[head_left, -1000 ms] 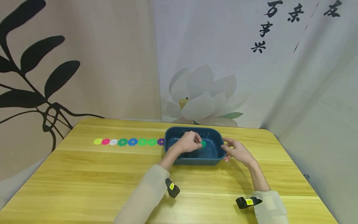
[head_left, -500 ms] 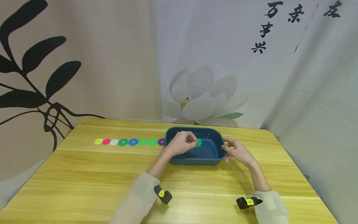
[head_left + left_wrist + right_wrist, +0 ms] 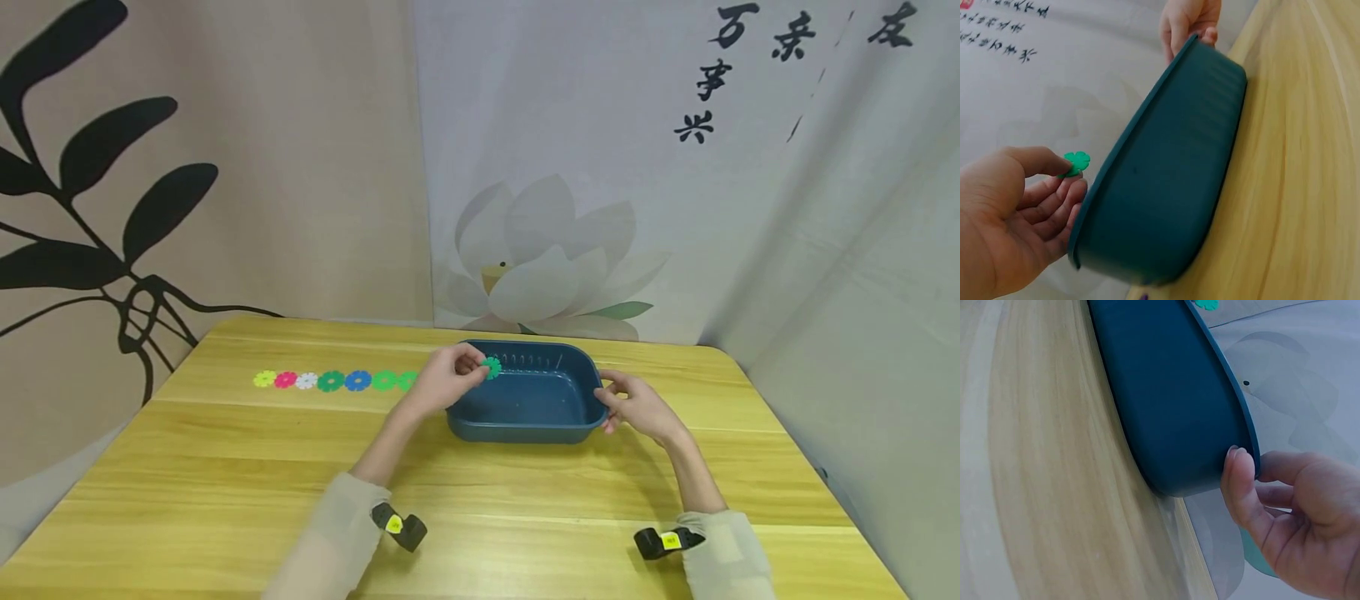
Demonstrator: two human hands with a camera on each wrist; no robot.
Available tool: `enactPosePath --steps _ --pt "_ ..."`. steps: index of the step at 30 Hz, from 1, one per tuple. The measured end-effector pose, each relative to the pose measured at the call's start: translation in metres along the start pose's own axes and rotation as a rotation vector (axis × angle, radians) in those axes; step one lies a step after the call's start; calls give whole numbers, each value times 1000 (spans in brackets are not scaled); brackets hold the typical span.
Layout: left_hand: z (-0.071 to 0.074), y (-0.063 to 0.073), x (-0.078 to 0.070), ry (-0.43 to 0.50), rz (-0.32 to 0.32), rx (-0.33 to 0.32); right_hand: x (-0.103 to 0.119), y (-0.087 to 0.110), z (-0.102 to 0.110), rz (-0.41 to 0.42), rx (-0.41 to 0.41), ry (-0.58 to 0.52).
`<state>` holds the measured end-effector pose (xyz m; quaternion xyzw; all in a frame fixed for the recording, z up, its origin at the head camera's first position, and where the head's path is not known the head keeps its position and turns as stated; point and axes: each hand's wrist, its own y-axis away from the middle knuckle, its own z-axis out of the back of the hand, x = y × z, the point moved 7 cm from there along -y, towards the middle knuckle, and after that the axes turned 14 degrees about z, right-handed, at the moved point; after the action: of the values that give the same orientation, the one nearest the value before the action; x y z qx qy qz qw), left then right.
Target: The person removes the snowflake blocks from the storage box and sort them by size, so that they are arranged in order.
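Note:
My left hand (image 3: 442, 383) pinches a green flower-shaped plastic disc (image 3: 492, 367) between thumb and fingers, above the left end of a dark blue plastic bin (image 3: 525, 433). The left wrist view shows that disc (image 3: 1079, 161) just beyond the bin's rim (image 3: 1132, 128), held at the fingertips. At the bin's right end, my right hand (image 3: 639, 408) grips the rim, its thumb outside the wall and its fingers over the edge, as the right wrist view also shows. To the left lies a row of similar discs, among them a blue disc (image 3: 357, 381) and a white disc (image 3: 306, 381).
Yellow (image 3: 265, 379) and pink discs (image 3: 285, 380) form the row's far left end. The wooden table (image 3: 225, 483) reaches back to a printed curtain (image 3: 315, 167). A camera is strapped to each wrist.
My left hand has moved left and slightly up from the bin's middle with the green disc, and now hides the purple disc at the row's right end. My right hand has stayed on the rim.

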<state>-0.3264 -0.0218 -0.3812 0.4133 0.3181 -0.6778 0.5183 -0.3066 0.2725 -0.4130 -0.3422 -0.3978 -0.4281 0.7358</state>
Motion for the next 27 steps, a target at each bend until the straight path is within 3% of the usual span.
enactPosePath --steps 12,27 --pt "54 10 25 28 4 -150 -3 0 -1 -8 -6 -5" --pt "125 36 80 6 123 -238 0 0 -1 -4 -5 -9"
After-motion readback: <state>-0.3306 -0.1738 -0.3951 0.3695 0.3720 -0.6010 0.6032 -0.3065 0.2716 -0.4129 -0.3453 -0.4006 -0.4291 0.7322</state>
